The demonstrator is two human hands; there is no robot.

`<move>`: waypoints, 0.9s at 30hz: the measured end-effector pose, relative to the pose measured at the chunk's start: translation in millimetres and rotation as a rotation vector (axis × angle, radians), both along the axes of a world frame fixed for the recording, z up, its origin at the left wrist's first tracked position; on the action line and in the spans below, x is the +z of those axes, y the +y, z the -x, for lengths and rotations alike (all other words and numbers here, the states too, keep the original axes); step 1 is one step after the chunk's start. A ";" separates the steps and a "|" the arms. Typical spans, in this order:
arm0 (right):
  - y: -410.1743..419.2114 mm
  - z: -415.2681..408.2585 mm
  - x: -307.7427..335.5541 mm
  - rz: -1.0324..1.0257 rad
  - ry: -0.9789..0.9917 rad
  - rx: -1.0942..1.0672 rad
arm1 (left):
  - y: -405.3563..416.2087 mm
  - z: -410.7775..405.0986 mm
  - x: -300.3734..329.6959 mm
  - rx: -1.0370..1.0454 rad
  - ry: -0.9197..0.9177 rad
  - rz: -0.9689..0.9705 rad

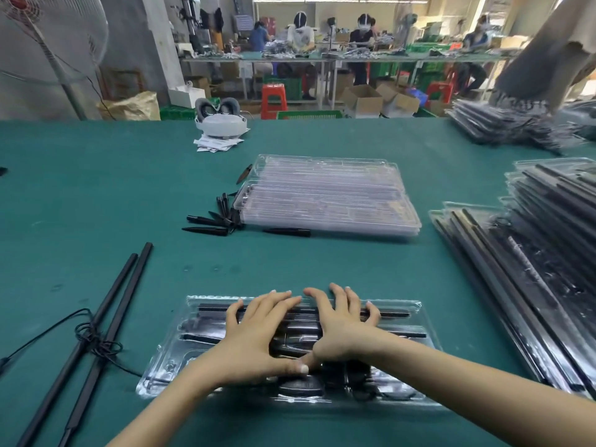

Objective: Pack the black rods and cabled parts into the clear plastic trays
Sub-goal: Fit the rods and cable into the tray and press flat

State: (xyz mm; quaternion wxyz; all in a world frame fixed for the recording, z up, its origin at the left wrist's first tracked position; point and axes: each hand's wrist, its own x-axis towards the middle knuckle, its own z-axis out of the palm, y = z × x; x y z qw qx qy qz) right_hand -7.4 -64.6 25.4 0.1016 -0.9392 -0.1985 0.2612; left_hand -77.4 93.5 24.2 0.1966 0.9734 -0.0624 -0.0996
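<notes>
Both your left hand (250, 337) & right hand (343, 321) spread flat, pressing parts into the tray (416, 309) — looks like seating step; next, prob. grab the cabled rods (106, 321).

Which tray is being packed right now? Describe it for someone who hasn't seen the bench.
On the green table, take the clear tray at the near edge. It lies alone, both hands pressing flat on black parts inside; the other trays sit in stacks.

Filled tray (416, 321) nearest; rods (109, 304) left; empty trays (329, 195) behind; packed stacks (532, 253) right.
</notes>
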 end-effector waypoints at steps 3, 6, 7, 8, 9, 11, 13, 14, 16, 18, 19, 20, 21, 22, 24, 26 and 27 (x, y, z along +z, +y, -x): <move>1.1 -0.5 0.2 0.026 -0.009 0.006 | -4.8 -10.6 1.9 0.011 -0.038 -0.073; 1.3 -0.8 -0.8 0.029 -0.012 0.009 | -7.2 -22.7 6.0 0.009 0.009 -0.093; 1.5 -0.6 -1.0 0.022 -0.016 0.011 | -8.1 -25.8 7.4 0.016 0.029 -0.117; 1.8 -0.4 -1.1 0.017 -0.020 0.014 | -9.5 -28.9 9.1 0.016 0.047 -0.152; 2.0 -0.2 -0.9 0.017 -0.022 0.018 | -11.1 -31.5 10.7 0.006 0.066 -0.191; 2.6 -0.3 0.3 0.034 -0.014 0.024 | -14.6 -36.7 14.7 -0.017 0.112 -0.257; 3.1 -1.4 2.1 0.056 -0.004 0.026 | -16.9 -41.6 18.8 -0.020 0.168 -0.294; 3.5 -1.6 2.7 0.064 0.001 0.026 | -18.1 -43.5 20.4 -0.019 0.194 -0.310; 4.3 -1.8 3.2 0.074 0.007 0.026 | -20.5 -45.2 23.7 -0.025 0.232 -0.340; 4.2 -1.8 2.8 0.076 0.005 0.024 | -22.0 -46.0 25.5 -0.026 0.250 -0.356; 4.0 -1.5 2.6 0.074 0.004 0.022 | -22.5 -45.7 26.1 -0.022 0.253 -0.357; 4.1 -1.1 2.5 0.072 0.005 0.021 | -22.9 -45.1 26.4 -0.016 0.253 -0.356; 4.4 -0.7 2.3 0.072 0.004 0.021 | -23.1 -44.6 26.0 -0.009 0.247 -0.354; 4.8 0.0 2.0 0.074 0.002 0.021 | -23.2 -44.1 25.2 -0.003 0.240 -0.352; 6.3 1.3 1.4 0.076 0.004 0.023 | -22.7 -43.1 22.9 0.000 0.229 -0.346; 7.1 1.0 0.9 0.080 0.010 0.024 | -20.9 -43.2 19.4 0.001 0.208 -0.339; 6.9 0.9 0.6 0.082 0.014 0.025 | -20.0 -43.1 17.3 0.002 0.195 -0.335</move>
